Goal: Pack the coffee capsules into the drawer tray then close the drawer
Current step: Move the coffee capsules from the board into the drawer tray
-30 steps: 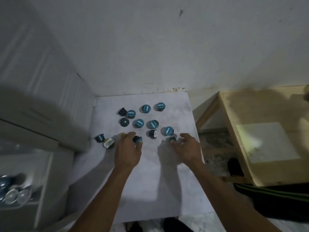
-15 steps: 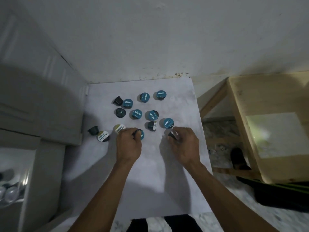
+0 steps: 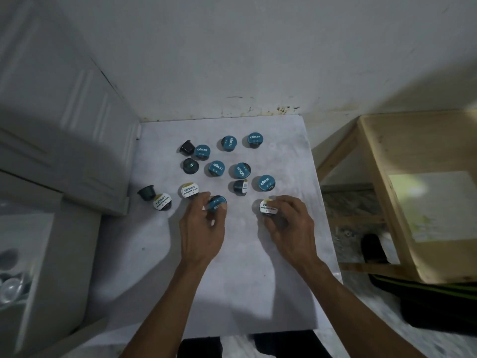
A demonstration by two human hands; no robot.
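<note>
Together, we counted:
Teal-lidded capsules [image 3: 216, 168]: seven, one pinched in our left hand [image 3: 202, 229].
White-lidded capsules [image 3: 189, 190]: four, one gripped by our right hand [image 3: 290, 228].
Dark overturned capsules [image 3: 187, 147]: three.

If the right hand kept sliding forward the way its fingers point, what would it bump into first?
Probably the teal-lid capsule just beyond the right hand, which already holds a white-lid capsule. The dark capsule lies slightly to the left of that line; depth is hard to judge.
</note>
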